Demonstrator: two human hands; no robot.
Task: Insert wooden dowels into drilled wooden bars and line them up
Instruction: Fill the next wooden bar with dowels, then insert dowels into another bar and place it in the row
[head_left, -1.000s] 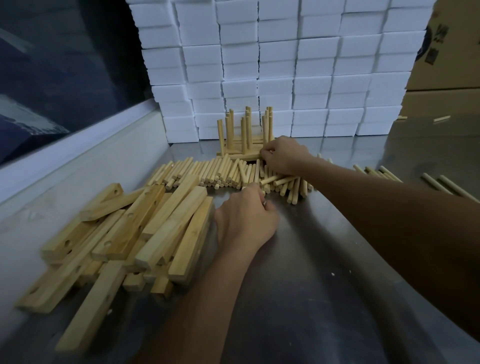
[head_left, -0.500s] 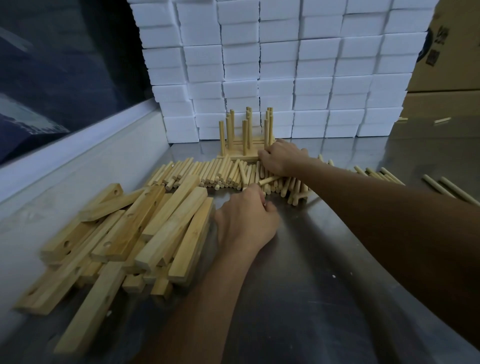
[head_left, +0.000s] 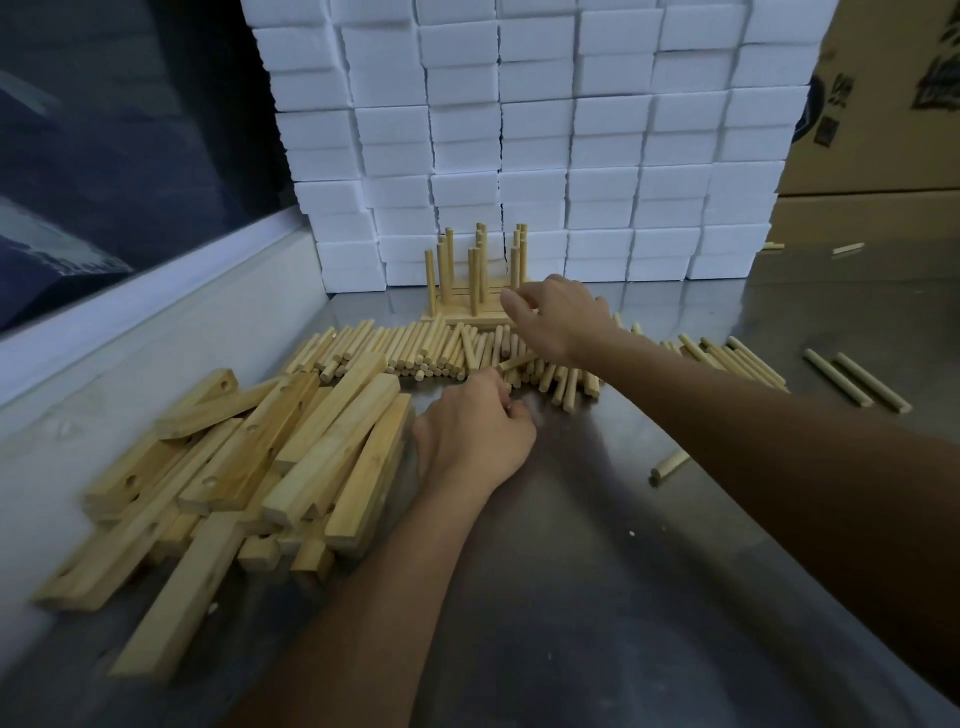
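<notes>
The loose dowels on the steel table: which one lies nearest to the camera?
The single dowel lying alone beside the right forearm, well in front of the dowel row; the pair at right lies farther back.

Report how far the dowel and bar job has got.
Done: a few finished bars stand lined up at the back, dowels upright. In hand: the right hand hovers by them, and the left hand is at the loose dowels. Left: the large pile of undowelled bars.
</notes>
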